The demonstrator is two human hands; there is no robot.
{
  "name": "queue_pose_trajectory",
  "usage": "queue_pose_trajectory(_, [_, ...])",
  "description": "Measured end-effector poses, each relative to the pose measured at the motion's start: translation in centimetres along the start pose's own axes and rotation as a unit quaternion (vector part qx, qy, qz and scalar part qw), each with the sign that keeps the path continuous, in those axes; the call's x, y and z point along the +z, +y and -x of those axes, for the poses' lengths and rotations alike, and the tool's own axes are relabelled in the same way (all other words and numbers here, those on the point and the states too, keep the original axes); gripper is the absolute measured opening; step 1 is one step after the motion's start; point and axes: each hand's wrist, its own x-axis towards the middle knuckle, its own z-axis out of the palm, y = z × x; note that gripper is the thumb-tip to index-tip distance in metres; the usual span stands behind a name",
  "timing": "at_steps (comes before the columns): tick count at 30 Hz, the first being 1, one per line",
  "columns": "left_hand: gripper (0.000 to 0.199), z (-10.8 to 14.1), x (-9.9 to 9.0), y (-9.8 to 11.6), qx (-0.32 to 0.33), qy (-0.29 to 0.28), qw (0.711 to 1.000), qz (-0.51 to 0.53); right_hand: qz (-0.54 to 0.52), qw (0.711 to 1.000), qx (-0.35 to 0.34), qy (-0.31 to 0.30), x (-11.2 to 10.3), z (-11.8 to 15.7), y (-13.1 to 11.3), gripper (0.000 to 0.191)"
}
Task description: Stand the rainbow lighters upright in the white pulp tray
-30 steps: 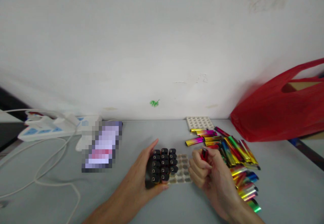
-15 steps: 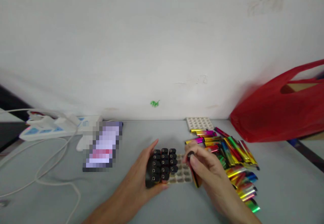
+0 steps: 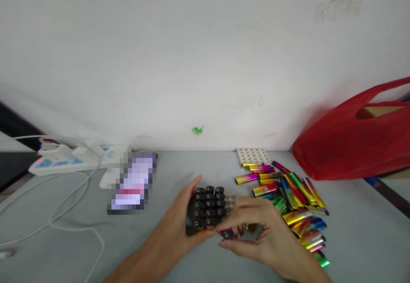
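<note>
My left hand (image 3: 179,214) is wrapped around the left side of a pale grid tray (image 3: 229,201). Several black-ended tubes (image 3: 209,204) stand in its left columns, each black top showing a small ring. At the tray's lower right edge, my right hand (image 3: 253,227) pinches one more black-ended tube (image 3: 228,234) between thumb and fingers. Its body is mostly hidden by the hand. To the right lies a loose pile of shiny, metallic-coloured tubes (image 3: 296,193) in gold, red, green, purple and blue.
A second pale grid tray (image 3: 254,156) lies by the wall. A red bag (image 3: 358,140) stands at the right. On the left are a phone (image 3: 133,182), a white power strip (image 3: 80,159) and loose white cables (image 3: 77,229).
My right hand has moved left and down with its tube, from the tray's right side to its lower right edge. The left hand keeps its grip on the tray.
</note>
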Motion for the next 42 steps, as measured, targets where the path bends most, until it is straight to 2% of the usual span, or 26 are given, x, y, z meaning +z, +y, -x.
queue_pose_trajectory(9, [0.11,0.0,-0.1,0.5,-0.005,0.005,1.0,-0.001,0.03,0.998,-0.04,0.028,-0.1,-0.2,-0.2,0.015])
queue_pose_trajectory(15, [0.108,0.1,-0.1,0.5,-0.001,0.009,1.0,-0.004,0.057,0.998,-0.013,0.015,0.0,0.1,0.0,0.013])
queue_pose_trajectory(21, [0.108,-0.3,0.0,0.8,-0.009,0.001,1.0,-0.011,0.046,0.996,0.036,0.069,0.4,0.5,0.2,0.019])
queue_pose_trajectory(26, [0.11,-0.2,-0.1,1.2,-0.017,0.012,1.0,-0.015,0.085,0.989,0.027,0.119,0.2,0.5,0.0,0.005])
queue_pose_trajectory(29, [0.108,-0.2,-0.2,1.4,-0.027,0.014,0.999,-0.017,0.168,0.966,0.047,0.189,-0.2,0.4,0.6,0.015])
queue_pose_trajectory(32, [0.107,-0.1,-0.1,1.4,-0.03,0.02,0.999,-0.02,0.333,0.915,0.054,0.222,-0.5,0.2,1.7,0.013])
queue_pose_trajectory(35, [0.107,-0.1,0.0,1.2,-0.022,0.026,0.999,-0.02,0.46,0.862,0.07,0.2,-0.7,0.2,3.0,0.021])
queue_pose_trajectory(37, [0.108,-0.1,0.0,1.1,-0.021,0.026,0.999,-0.023,0.506,0.842,0.072,0.173,-0.6,0.3,3.7,0.029])
queue_pose_trajectory(39, [0.108,-0.1,-0.1,1.2,-0.026,0.023,0.999,-0.03,0.528,0.834,0.062,0.148,-0.6,0.4,4.3,0.037])
queue_pose_trajectory(42, [0.107,-0.1,-0.2,1.8,-0.033,0.019,0.999,-0.031,0.521,0.843,0.058,0.122,-0.8,0.6,4.8,0.041])
